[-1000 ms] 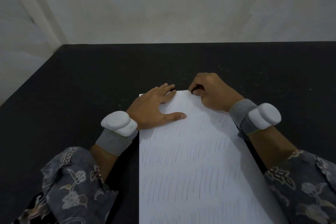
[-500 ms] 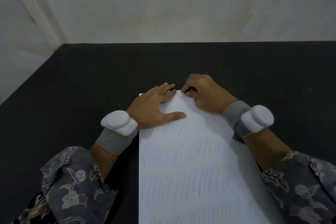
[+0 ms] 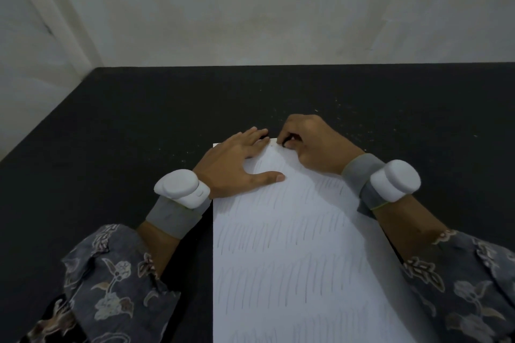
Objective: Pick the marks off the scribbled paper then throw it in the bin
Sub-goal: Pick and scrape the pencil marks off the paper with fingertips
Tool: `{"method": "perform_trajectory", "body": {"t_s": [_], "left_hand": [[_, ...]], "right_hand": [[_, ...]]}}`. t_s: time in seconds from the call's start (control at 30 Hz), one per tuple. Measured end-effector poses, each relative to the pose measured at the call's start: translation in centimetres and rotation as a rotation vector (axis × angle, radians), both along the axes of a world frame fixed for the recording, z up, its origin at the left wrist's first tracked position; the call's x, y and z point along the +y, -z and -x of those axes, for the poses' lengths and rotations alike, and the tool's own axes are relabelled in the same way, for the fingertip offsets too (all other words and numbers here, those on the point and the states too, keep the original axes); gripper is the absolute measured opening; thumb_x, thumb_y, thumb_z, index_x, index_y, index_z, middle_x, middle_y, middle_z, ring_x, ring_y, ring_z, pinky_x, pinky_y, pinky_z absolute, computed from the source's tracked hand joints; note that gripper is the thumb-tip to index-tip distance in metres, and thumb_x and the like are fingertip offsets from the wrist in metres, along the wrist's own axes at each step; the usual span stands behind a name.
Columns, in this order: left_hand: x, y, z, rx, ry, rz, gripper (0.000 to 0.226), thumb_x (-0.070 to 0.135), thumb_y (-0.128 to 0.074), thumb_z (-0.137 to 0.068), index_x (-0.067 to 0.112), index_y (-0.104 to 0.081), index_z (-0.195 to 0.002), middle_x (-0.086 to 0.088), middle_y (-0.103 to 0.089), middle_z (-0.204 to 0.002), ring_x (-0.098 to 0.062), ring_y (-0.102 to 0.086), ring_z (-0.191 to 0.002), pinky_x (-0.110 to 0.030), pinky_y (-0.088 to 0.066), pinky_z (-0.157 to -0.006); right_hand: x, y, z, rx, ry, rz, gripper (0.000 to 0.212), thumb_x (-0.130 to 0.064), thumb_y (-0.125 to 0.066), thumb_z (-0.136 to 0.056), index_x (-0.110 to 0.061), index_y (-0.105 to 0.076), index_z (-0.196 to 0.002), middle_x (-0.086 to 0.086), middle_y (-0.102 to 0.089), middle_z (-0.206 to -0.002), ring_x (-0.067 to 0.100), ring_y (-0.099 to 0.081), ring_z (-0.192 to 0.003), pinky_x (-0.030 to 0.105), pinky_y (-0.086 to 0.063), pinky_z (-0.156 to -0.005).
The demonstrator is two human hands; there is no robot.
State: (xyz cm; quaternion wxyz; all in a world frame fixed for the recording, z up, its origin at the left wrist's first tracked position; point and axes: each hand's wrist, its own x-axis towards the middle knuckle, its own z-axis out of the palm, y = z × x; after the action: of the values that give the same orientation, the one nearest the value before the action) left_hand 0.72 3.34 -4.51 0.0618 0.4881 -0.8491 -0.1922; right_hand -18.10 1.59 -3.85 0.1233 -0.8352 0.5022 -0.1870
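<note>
Paper (image 3: 292, 245) lies flat on the dark tabletop (image 3: 111, 133), running from the near edge of the view up toward the middle, its rows of slanted pencil strokes (image 3: 267, 234) covering most of the sheet. At the far end the strokes look fainter, though whether that patch is cleaned or simply dimly lit is hard to judge.

Left hand (image 3: 237, 161) rests spread on the far left corner of the sheet, fingers straight and thumb stretched out along the page, pressing it down and gripping nothing. Right hand (image 3: 312, 145) sits curled at the far edge just beside the left fingertips, its fingertips pinched round something small and dark; most likely an eraser, but it is too hidden to name for sure. Pale crumbs (image 3: 331, 108) are scattered on the tabletop beyond the hands. Each wrist carries a white device on a grey band, left wrist device (image 3: 181, 188) and right wrist device (image 3: 395, 179). No bin shows anywhere in view.

By my reckoning the job is barely begun, with nearly every row of marks untouched.

Main risk is the sheet buckling or tearing: the rubbing happens right at the free far edge, and a stroke pushed outward past the pinning hand could fold or crease the corner. Pressing too hard could also smear the graphite rather than lift it. As the work moves nearer, the left hand must shift with it, or the loose sheet will slide on the tabletop
</note>
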Motion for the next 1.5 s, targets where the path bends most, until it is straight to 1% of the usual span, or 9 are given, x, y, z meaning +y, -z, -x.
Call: {"method": "perform_trajectory", "body": {"t_s": [0.13, 0.3, 0.5, 0.67, 0.83, 1.0, 1.13, 1.37, 1.5], "left_hand": [[-0.1, 0.0, 0.1, -0.010, -0.005, 0.000, 0.083, 0.063, -0.049, -0.086, 0.027, -0.015, -0.153, 0.017, -0.004, -0.160, 0.000, 0.001, -0.144, -0.012, 0.004, -0.095], [0.1, 0.2, -0.1, 0.042, 0.014, 0.031, 0.088, 0.071, -0.043, -0.077, 0.030, -0.022, -0.152, 0.017, -0.011, -0.159, 0.002, -0.002, -0.144, -0.015, 0.005, -0.104], [-0.1, 0.2, 0.1, 0.012, -0.001, 0.014, 0.083, 0.062, -0.050, -0.086, 0.027, -0.016, -0.153, 0.017, -0.006, -0.160, 0.000, 0.000, -0.144, -0.012, 0.004, -0.096], [0.0, 0.3, 0.0, 0.038, 0.007, 0.022, 0.084, 0.066, -0.048, -0.082, 0.030, -0.019, -0.153, 0.018, -0.008, -0.160, 0.002, 0.000, -0.144, -0.015, 0.005, -0.100], [-0.1, 0.2, 0.1, -0.005, -0.007, 0.008, 0.083, 0.063, -0.049, -0.086, 0.028, -0.015, -0.153, 0.018, -0.003, -0.160, -0.001, 0.000, -0.144, -0.015, 0.001, -0.099], [0.1, 0.3, 0.0, 0.045, 0.006, 0.025, 0.083, 0.066, -0.048, -0.082, 0.032, -0.021, -0.152, 0.019, -0.008, -0.159, 0.001, -0.001, -0.144, -0.015, 0.003, -0.101], [-0.1, 0.4, -0.1, 0.016, 0.004, 0.017, 0.084, 0.064, -0.049, -0.085, 0.028, -0.016, -0.153, 0.019, -0.005, -0.159, 0.001, 0.001, -0.144, -0.013, 0.003, -0.098], [-0.3, 0.9, -0.2, 0.067, 0.031, 0.050, 0.097, 0.085, -0.044, -0.072, 0.033, -0.025, -0.151, 0.019, -0.013, -0.159, 0.002, -0.003, -0.144, -0.016, 0.003, -0.107], [-0.4, 0.7, -0.1, 0.007, 0.009, 0.027, 0.090, 0.071, -0.044, -0.079, 0.028, -0.017, -0.153, 0.019, -0.006, -0.159, 0.001, 0.001, -0.145, -0.016, 0.004, -0.102]], "right_hand": [[-0.1, -0.3, 1.0, -0.044, 0.074, -0.034, 0.018, 0.001, -0.056, -0.090, -0.008, -0.068, -0.099, 0.002, -0.060, -0.102, 0.013, -0.057, -0.091, 0.013, -0.045, -0.077], [0.4, 0.2, -1.3, -0.016, -0.051, -0.001, 0.016, 0.000, -0.058, -0.088, -0.007, -0.069, -0.098, 0.004, -0.061, -0.100, 0.016, -0.057, -0.091, 0.023, -0.050, -0.082], [-0.1, -0.2, 0.6, -0.040, 0.053, -0.024, 0.018, 0.001, -0.057, -0.089, -0.007, -0.068, -0.100, 0.003, -0.060, -0.101, 0.015, -0.058, -0.091, 0.019, -0.048, -0.081], [0.4, 0.3, -1.0, -0.027, -0.052, 0.015, 0.016, 0.000, -0.058, -0.088, -0.007, -0.069, -0.097, 0.002, -0.059, -0.098, 0.013, -0.055, -0.089, 0.021, -0.047, -0.080], [-0.1, -0.1, 1.0, -0.039, 0.062, -0.021, 0.018, 0.002, -0.058, -0.088, -0.009, -0.069, -0.097, 0.001, -0.059, -0.099, 0.014, -0.057, -0.090, 0.019, -0.047, -0.080], [0.5, 0.2, -1.2, -0.019, -0.073, 0.018, 0.016, 0.003, -0.059, -0.086, -0.005, -0.070, -0.094, 0.005, -0.060, -0.096, 0.016, -0.055, -0.088, 0.025, -0.048, -0.079], [-0.1, -0.1, 0.6, -0.044, 0.016, -0.019, 0.016, 0.002, -0.059, -0.087, -0.008, -0.070, -0.094, -0.002, -0.058, -0.094, 0.014, -0.058, -0.089, 0.024, -0.050, -0.079], [0.5, 0.3, -1.2, -0.052, -0.090, 0.013, 0.015, 0.004, -0.060, -0.085, -0.005, -0.070, -0.091, 0.006, -0.061, -0.094, 0.016, -0.057, -0.086, 0.027, -0.049, -0.077], [0.0, -0.1, 0.5, -0.051, 0.031, -0.026, 0.017, 0.003, -0.059, -0.087, -0.009, -0.069, -0.094, 0.001, -0.059, -0.097, 0.013, -0.057, -0.090, 0.025, -0.051, -0.081]]}}
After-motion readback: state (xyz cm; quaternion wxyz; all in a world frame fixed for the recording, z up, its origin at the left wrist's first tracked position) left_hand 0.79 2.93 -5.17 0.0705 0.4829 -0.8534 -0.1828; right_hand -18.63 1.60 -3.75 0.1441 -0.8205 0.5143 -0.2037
